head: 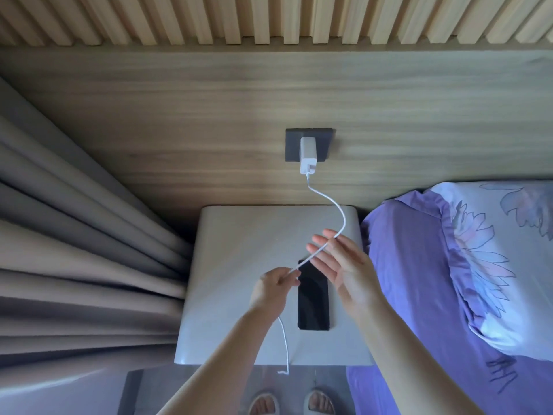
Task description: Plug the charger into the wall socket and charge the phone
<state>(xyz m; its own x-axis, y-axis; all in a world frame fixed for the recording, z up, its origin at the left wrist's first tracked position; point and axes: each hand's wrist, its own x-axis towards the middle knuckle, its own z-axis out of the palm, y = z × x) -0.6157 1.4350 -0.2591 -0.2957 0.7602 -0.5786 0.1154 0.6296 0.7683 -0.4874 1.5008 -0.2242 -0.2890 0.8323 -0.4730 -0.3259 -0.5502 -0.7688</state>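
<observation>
A white charger (308,155) sits plugged into the dark wall socket (292,145) on the wooden panel. Its white cable (335,205) curves down over the nightstand, crosses the fingers of my right hand (344,265), and runs into my left hand (273,287), which pinches it. The cable's free end (284,371) dangles below my left wrist, past the nightstand's front edge. A black phone (313,307) lies screen up on the white nightstand (233,265), just under both hands. My right hand is spread flat, the cable resting against its fingers.
Grey curtains (74,235) hang at the left of the nightstand. A bed with a purple sheet (413,280) and a flowered pillow (493,250) lies at the right. My feet in sandals (291,404) show on the floor below.
</observation>
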